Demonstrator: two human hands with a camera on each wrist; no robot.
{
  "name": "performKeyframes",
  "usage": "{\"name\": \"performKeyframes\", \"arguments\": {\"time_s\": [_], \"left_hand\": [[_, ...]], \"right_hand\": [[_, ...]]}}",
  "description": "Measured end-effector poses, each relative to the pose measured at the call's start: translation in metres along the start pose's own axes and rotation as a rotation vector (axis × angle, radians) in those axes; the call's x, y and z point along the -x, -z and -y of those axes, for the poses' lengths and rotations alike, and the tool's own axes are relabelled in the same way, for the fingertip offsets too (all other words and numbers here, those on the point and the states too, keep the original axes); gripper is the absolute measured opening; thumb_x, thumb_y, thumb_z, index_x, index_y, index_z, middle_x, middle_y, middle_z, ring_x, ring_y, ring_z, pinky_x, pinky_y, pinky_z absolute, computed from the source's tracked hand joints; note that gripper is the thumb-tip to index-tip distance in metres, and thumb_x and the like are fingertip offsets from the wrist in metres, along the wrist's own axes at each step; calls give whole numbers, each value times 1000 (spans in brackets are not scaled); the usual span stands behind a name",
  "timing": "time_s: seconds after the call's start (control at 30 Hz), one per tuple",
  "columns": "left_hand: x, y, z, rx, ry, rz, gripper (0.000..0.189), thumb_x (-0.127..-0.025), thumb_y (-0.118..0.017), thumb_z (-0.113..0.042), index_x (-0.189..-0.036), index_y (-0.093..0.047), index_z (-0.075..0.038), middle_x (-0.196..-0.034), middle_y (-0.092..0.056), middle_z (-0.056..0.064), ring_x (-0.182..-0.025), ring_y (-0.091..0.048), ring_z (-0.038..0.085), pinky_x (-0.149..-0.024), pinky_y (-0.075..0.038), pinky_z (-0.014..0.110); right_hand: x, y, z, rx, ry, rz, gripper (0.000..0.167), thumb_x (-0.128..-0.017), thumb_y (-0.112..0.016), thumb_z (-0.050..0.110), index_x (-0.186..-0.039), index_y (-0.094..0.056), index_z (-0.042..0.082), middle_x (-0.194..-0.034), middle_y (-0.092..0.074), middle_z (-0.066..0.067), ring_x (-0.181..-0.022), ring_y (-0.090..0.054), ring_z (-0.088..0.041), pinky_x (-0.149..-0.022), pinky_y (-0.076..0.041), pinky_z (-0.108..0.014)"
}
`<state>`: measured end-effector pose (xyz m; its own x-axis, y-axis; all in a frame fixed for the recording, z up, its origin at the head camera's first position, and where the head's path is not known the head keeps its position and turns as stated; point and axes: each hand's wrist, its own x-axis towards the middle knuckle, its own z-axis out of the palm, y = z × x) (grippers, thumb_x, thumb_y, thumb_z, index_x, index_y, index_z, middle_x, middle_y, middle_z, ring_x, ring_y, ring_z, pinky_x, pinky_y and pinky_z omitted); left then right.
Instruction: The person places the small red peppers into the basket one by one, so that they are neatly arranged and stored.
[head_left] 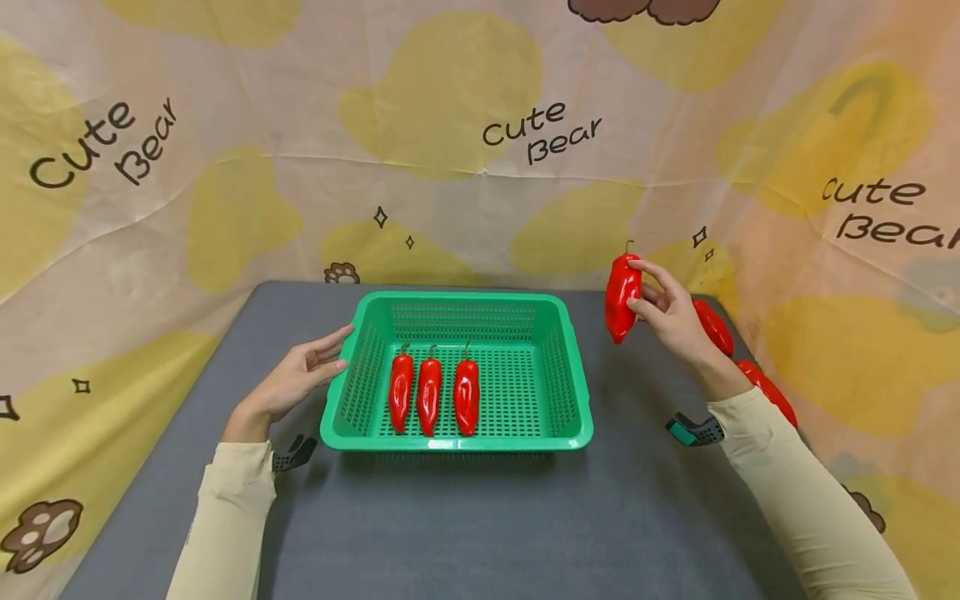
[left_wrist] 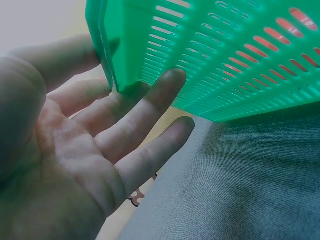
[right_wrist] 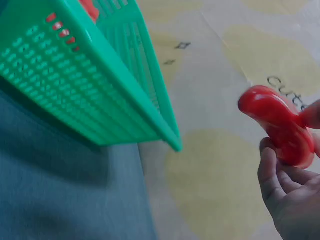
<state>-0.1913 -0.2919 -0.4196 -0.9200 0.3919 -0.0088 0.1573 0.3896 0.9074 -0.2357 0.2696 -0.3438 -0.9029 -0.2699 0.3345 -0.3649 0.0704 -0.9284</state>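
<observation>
The right grip (head_left: 678,321) pinches a red pepper (head_left: 621,293) by its side; left grip (head_left: 287,382) relaxed.

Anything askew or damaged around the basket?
Nothing stands out: three red peppers lie in a row in the green basket, the right hand holds another pepper, and two more lie by the right edge of the table.

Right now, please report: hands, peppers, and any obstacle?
Right hand holds pepper aloft. Left hand at basket, left side. Three peppers inside. Nothing visible between held pepper and basket.
</observation>
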Motion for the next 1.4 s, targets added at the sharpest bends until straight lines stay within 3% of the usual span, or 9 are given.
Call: {"name": "performKeyframes", "arguments": {"time_s": [0.3,0.57,0.7,0.93,1.0,1.1,1.2,1.27,1.4], "left_hand": [[0,0,0,-3,2,-2,65,-106,-54,-22,-162,-24,-12,-168,-21,19,-151,-25,48,-94,-47,10],[1,0,1,6,-2,2,65,-106,-54,-21,-162,-23,-11,-168,-20,20,-150,-25,49,-94,-47,10],[1,0,1,10,-2,4,65,-106,-54,-21,-162,-23,-10,-168,-20,21,-150,-25,50,-94,-47,10],[1,0,1,29,-2,4,66,-106,-55,-20,-162,-23,-9,-168,-20,20,-150,-27,47,-94,-48,11],[2,-1,1,30,-1,4,66,-106,-55,-20,-162,-23,-9,-168,-21,20,-150,-31,42,-94,-49,13],[3,-2,1,43,-2,10,65,-106,-54,-19,-162,-23,-10,-167,-22,20,-147,-42,19,-95,-51,15],[3,-2,0,49,-7,11,65,-106,-53,-19,-162,-22,-10,-167,-23,21,-141,-43,2,-95,-51,15],[3,-1,-1,45,-8,9,64,-107,-53,-19,-162,-22,-11,-167,-23,21,-145,-42,9,-96,-50,14],[3,-2,-3,39,-1,7,64,-107,-52,-21,-163,-22,-11,-167,-24,20,-150,-33,34,-96,-50,14]], "right_hand": [[-9,-25,12,31,-39,193,56,-100,-54,-3,-153,-35,3,-137,-52,-6,-103,-65,-9,-74,-57,-22],[-22,-50,14,63,-94,353,64,-98,-57,-6,-155,-28,-2,-149,-42,-32,-94,-71,-9,-78,-59,-23],[-27,-65,14,62,-132,420,65,-97,-59,-6,-154,-28,0,-152,-40,-31,-100,-72,-14,-83,-60,-27],[-33,-85,5,51,-158,495,65,-96,-60,-8,-153,-30,1,-146,-41,-30,-92,-74,-19,-82,-61,-35],[-34,-90,2,60,-162,508,65,-96,-60,-9,-152,-29,1,-146,-40,-29,-92,-74,-19,-81,-61,-35],[-34,-96,-3,75,-174,519,66,-95,-61,-8,-152,-29,3,-148,-39,-27,-93,-74,-21,-81,-60,-33],[-35,-100,-5,77,-193,522,66,-96,-62,-7,-152,-30,5,-150,-39,-24,-94,-74,-24,-82,-60,-33],[-36,-103,-7,76,-199,528,66,-96,-62,-6,-152,-30,5,-150,-39,-25,-95,-74,-26,-83,-60,-33],[-38,-107,-9,90,-213,534,66,-96,-62,-5,-152,-30,5,-150,-39,-25,-96,-74,-28,-85,-59,-33]]}}
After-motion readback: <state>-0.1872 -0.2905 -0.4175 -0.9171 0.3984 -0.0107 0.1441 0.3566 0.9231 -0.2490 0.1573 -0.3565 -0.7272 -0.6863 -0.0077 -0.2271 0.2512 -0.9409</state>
